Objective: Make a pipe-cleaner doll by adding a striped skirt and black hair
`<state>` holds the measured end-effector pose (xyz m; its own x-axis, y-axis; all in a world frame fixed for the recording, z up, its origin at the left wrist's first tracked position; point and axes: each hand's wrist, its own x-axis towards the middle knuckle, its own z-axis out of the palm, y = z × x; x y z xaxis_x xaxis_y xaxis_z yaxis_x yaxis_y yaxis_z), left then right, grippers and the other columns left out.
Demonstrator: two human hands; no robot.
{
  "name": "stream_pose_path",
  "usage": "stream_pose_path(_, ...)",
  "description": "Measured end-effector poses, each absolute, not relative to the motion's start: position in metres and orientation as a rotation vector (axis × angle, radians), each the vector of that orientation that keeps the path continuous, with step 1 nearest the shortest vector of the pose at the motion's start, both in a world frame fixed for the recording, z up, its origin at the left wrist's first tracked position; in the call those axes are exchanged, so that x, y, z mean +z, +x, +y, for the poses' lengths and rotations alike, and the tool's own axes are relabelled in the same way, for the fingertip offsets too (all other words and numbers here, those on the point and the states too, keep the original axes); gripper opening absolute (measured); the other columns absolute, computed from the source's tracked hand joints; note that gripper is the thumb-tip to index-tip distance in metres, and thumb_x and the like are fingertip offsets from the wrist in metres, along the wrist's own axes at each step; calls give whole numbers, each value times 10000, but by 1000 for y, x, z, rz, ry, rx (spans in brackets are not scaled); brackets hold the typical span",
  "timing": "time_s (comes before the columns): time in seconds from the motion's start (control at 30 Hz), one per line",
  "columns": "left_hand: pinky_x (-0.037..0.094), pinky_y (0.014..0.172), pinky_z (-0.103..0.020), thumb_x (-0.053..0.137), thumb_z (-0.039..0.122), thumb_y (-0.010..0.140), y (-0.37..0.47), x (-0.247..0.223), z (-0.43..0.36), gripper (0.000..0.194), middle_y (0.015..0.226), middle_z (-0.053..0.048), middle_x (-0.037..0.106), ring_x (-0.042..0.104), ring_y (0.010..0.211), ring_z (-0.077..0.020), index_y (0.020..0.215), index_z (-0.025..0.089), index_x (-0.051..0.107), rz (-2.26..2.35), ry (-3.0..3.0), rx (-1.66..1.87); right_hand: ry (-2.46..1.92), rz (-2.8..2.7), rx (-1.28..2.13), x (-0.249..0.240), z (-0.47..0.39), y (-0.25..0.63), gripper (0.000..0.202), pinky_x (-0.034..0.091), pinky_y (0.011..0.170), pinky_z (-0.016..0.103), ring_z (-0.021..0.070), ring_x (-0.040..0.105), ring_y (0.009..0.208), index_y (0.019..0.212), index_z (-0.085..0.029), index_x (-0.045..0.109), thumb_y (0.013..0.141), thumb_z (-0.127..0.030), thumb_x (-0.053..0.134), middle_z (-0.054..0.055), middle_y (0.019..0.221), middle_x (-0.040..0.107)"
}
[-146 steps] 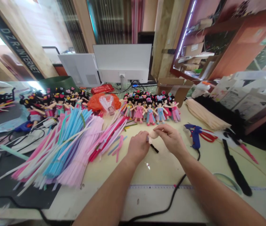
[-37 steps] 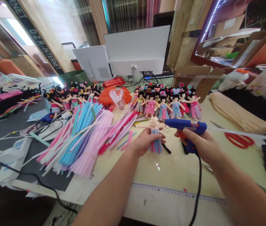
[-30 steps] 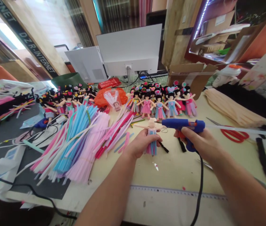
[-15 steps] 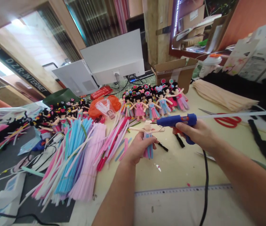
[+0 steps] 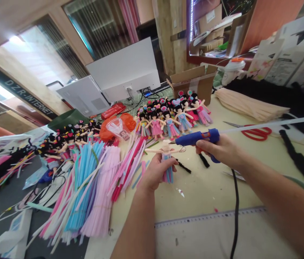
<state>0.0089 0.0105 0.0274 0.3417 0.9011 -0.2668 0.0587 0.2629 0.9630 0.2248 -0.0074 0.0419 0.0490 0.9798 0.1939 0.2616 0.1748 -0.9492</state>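
Note:
Low over the table, my left hand [image 5: 156,171] is closed around the body of a pipe-cleaner doll [image 5: 167,172]. The doll has a blue and pink skirt, outstretched pale arms and a pale head without hair. A blue hot glue gun [image 5: 192,138] is gripped in my right hand [image 5: 223,149], fingers around its handle by the orange trigger. Its nozzle points left, at the doll's head; whether they touch I cannot tell. A long clear glue stick [image 5: 281,123] sticks out of the gun's back. Two short black braided pieces, one a black braid [image 5: 204,160], lie beneath the gun.
Finished dolls [image 5: 168,118] stand in rows at the back, before a cardboard box [image 5: 193,84]. Bundles of coloured pipe cleaners [image 5: 98,201] lie at left. Red-handled scissors [image 5: 257,132] and a beige bundle [image 5: 251,104] are at right. The gun's black cord [image 5: 236,216] hangs toward me.
The view has shifted slightly, so most things appear a little further left. The glue gun's nozzle has come closer to the doll's head. Both hands keep their hold.

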Motion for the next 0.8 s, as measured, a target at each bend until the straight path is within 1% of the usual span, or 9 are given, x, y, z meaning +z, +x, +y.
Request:
stream_pose_path(0.1, 410, 480, -219, 719, 348, 635, 9, 30, 10, 381, 778, -28, 645, 564, 568, -112, 913, 166, 532, 1067, 1133, 749, -1265, -1419, 893, 43, -7, 224, 319, 238, 362, 238, 96, 363, 390, 517, -236, 655, 722, -480, 657, -30, 416, 448)
stream_pose_path(0.27, 408, 470, -221, 737, 377, 619, 9, 31, 10, 440, 727, -17, 635, 555, 538, -112, 946, 161, 537, 1018, 1097, 746, -1254, -1441, 892, 44, -7, 225, 343, 231, 361, 239, 87, 347, 384, 494, -229, 635, 712, -492, 661, -31, 418, 446)
stream_pose_path(0.4, 408, 462, -215, 729, 372, 630, 9, 32, 9, 413, 708, -18, 629, 545, 520, -104, 918, 156, 526, 993, 1089, 742, -1283, -1452, 895, 44, -7, 225, 340, 242, 373, 247, 89, 355, 390, 500, -227, 638, 720, -485, 655, -27, 427, 454)
stream_pose_path(0.6, 410, 458, -210, 723, 344, 631, 9, 33, 7, 363, 722, -21, 626, 547, 547, -105, 871, 158, 523, 980, 1095, 750, -1281, -1466, 863, 45, -8, 224, 348, 247, 369, 243, 89, 357, 394, 489, -226, 627, 716, -489, 650, -28, 424, 471)
stream_pose_path(0.8, 417, 469, -222, 727, 353, 618, 10, 33, 7, 386, 764, -26, 638, 557, 556, -109, 890, 164, 528, 983, 1090, 751, -1272, -1490, 838, 46, -8, 224, 364, 249, 367, 242, 93, 375, 391, 478, -227, 609, 722, -495, 633, -30, 406, 445)
